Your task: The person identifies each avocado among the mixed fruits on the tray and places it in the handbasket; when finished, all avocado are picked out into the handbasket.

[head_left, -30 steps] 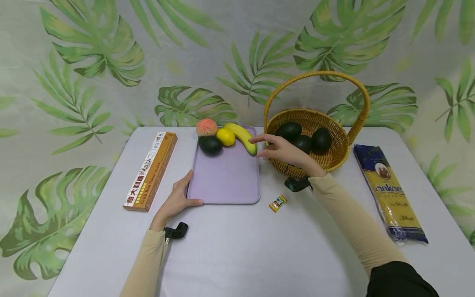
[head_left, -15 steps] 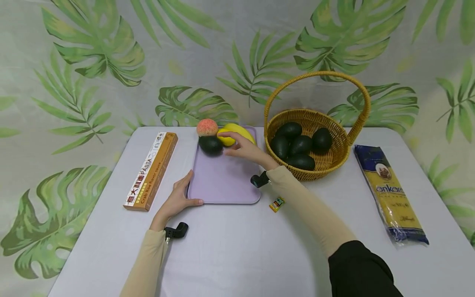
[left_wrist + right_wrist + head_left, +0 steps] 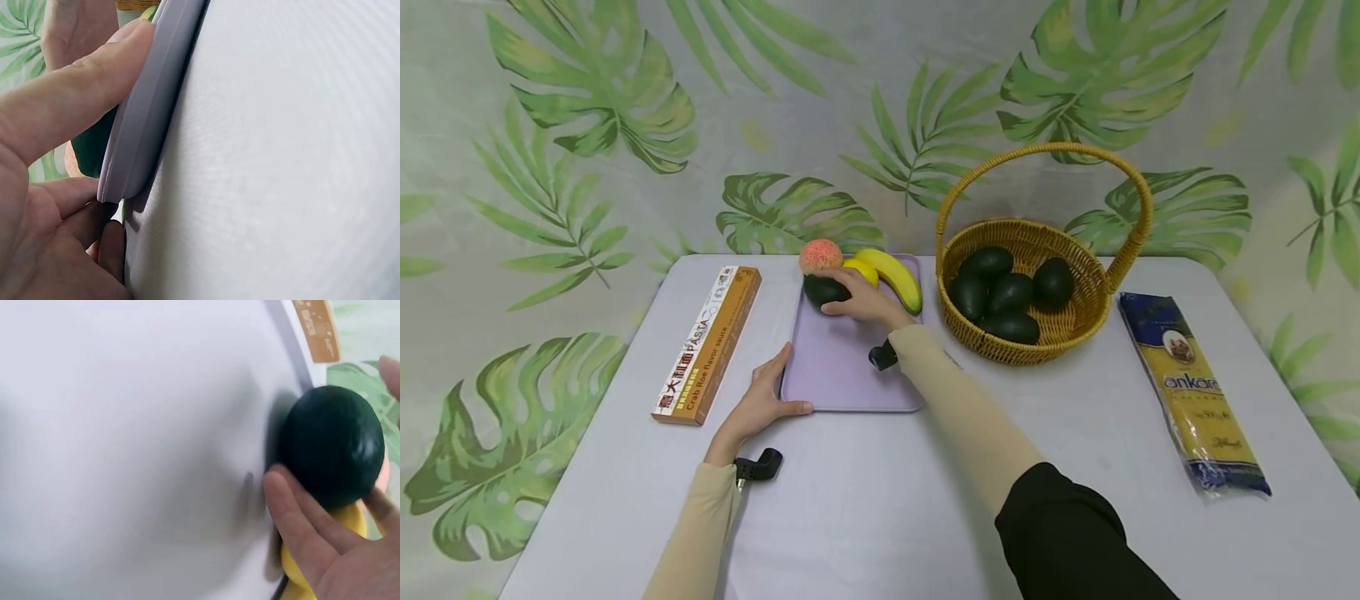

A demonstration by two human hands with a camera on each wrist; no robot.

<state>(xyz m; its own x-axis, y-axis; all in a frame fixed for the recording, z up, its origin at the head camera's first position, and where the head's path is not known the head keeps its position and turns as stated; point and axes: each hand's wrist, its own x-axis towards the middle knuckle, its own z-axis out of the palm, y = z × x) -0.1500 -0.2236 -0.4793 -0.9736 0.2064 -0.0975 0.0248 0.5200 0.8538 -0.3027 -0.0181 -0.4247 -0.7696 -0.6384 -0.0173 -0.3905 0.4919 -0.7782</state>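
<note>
In the head view, a dark green avocado [image 3: 820,290] sits in the far left part of the lilac tray [image 3: 850,375]. My right hand [image 3: 863,298] reaches across to it, fingers over its far side and thumb along its near side. The right wrist view has the thumb against the avocado [image 3: 331,447], with another fingertip beyond it. A peach [image 3: 820,254], a partly covered lemon [image 3: 863,267] and a banana [image 3: 895,279] lie close by. My left hand [image 3: 760,410] holds the tray's near left corner, thumb on the front rim [image 3: 147,112], fingers around the side.
A tall-handled wicker basket [image 3: 1093,321] at right holds several avocados [image 3: 1011,292]. A pasta box [image 3: 709,346] lies left of the tray, and a yellow and blue pasta bag [image 3: 1193,392] lies far right. My right sleeve [image 3: 958,400] crosses the tray's right edge.
My right hand has moved left from beside the basket, over the banana and lemon, to the avocado. The small candy packet is now hidden behind the right arm. The left hand stays put.
</note>
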